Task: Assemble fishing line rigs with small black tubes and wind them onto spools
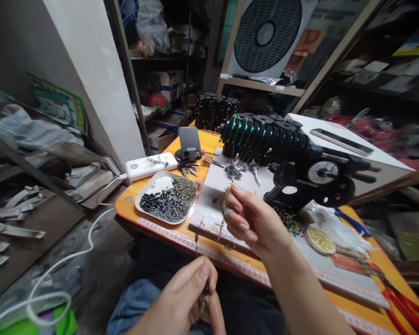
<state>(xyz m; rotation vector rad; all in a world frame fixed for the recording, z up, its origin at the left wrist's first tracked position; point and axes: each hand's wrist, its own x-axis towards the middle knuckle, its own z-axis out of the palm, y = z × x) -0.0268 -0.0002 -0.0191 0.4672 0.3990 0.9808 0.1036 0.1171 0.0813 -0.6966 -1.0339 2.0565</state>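
Low at the bottom centre, my left hand (188, 291) is closed, its thumb and fingers pinching a small dark piece (206, 284). Just above its fingertips, a thin dark piece (196, 238) stands upright in front of the table edge. My right hand (246, 218) is raised over the grey board (209, 200), fingers curled with thumb and index finger together; a small greyish-green bit (226, 209) shows at its fingers. What else it holds is too small to tell. Left of it, a white tray (138, 201) holds many small dark and yellowish pieces.
A black machine with a dial (323, 172) and spools with green line (261, 135) stand behind the board. At right are a dish of golden beads (320, 239), red-handled pliers (403, 302) and blue handles (352, 221). A white power strip (150, 166) and phone stand (190, 142) sit at left.
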